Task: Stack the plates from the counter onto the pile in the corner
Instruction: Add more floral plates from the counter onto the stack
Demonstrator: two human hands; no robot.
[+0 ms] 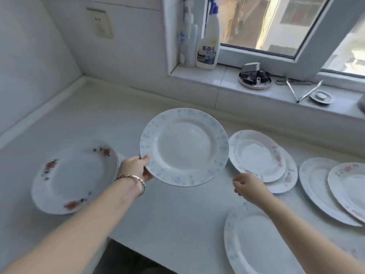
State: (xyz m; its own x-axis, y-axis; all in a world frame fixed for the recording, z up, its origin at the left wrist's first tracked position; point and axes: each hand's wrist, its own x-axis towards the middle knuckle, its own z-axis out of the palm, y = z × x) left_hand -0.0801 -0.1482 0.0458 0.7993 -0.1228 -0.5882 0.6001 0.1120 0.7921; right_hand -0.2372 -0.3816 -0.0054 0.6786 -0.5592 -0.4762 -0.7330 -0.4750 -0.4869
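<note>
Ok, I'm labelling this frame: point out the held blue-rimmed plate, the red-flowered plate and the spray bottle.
blue-rimmed plate [185, 145], head view, centre well.
red-flowered plate [75, 177], head view, centre well.
spray bottle [212, 34], head view, white body.

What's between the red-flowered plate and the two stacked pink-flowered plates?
In the head view: the blue-patterned plate, gripped at its rim by the left hand.

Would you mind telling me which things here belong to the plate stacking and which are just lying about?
Job: blue-rimmed plate in the left hand; red-flowered plate; pink-flowered plates; right hand, holding nothing.
Lying about: spray bottle, tongs, metal dish on the windowsill.
</note>
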